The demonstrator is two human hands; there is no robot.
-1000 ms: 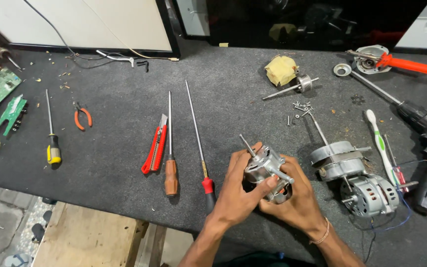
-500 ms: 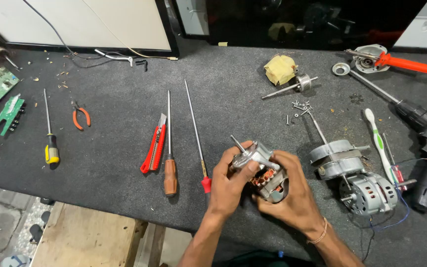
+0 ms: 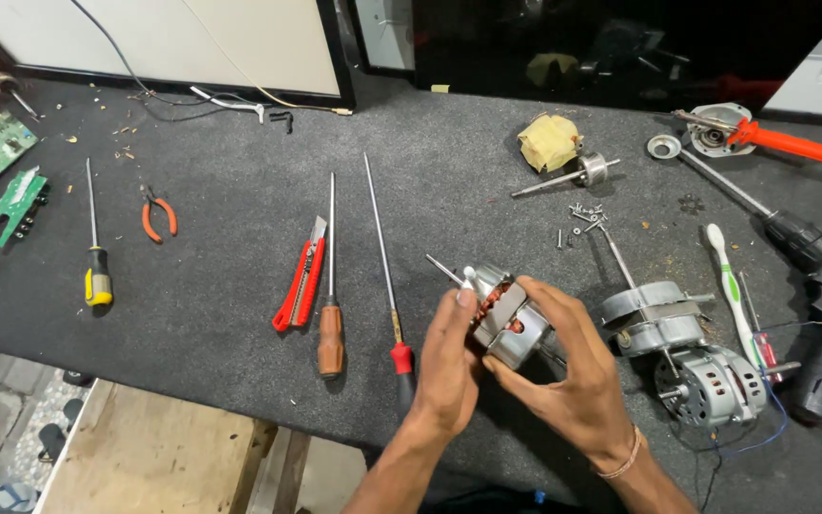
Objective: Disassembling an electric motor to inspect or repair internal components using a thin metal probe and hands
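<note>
Both hands cradle the small silver electric motor with exposed copper windings (image 3: 504, 319) just above the dark felt worktop's (image 3: 240, 247) near edge, tilted so the coils face up for viewing; the left hand (image 3: 449, 366) pinches its left side, fingers pressed on the casing, while the right hand (image 3: 573, 381) cups it from the right, fingers spread. Long screwdrivers, one with a brown wooden handle (image 3: 331, 286), lie in a row to the left, within easy reach.

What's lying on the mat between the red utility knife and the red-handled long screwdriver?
In the head view, a brown-handled screwdriver lies between the red utility knife and the red-handled screwdriver, parallel to both.

One head-worn view looks steeply down, fairly close, over the dark workbench (image 3: 240, 238), perhaps from standing height
</note>
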